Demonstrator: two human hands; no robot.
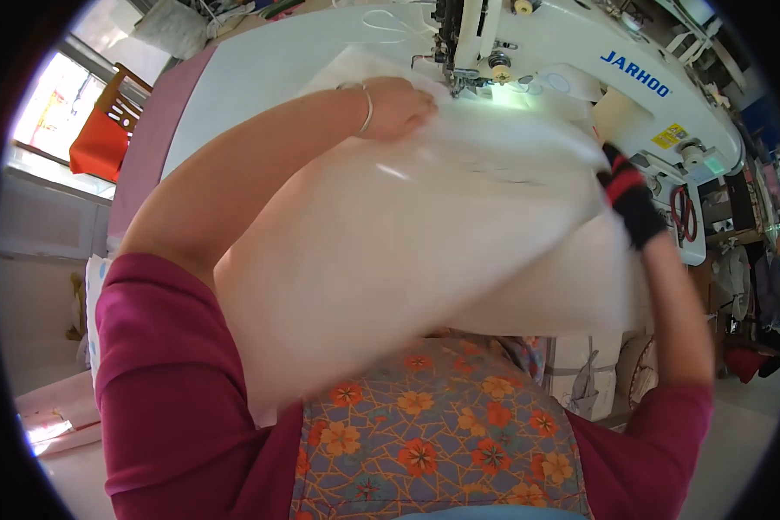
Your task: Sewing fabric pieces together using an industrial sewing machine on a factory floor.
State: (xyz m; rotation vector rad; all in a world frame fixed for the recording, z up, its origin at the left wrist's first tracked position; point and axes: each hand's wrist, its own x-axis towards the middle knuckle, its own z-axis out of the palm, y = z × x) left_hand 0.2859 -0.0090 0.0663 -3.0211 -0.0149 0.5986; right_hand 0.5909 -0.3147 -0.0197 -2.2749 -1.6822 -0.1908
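A large white fabric sheet (381,234) spreads from the sewing machine's needle area down to my lap, its near edge lifted and smeared by motion. My left hand (399,108), with a silver bangle at the wrist, lies on its far part with curled fingers closed on the fabric, just left of the presser foot (466,85). At the right edge of the sheet, my right hand (628,195) wears a black and red glove and grips the fabric; its fingertips are partly hidden and blurred. The white sewing machine (572,43) shines a lamp on the stitching spot.
The pale tabletop (260,87) with a mauve edge (152,156) extends to the left. Red-handled scissors (683,212) hang at the machine's right end. A wooden chair (117,113) with a red cover stands far left. White thread (390,22) lies behind the needle area.
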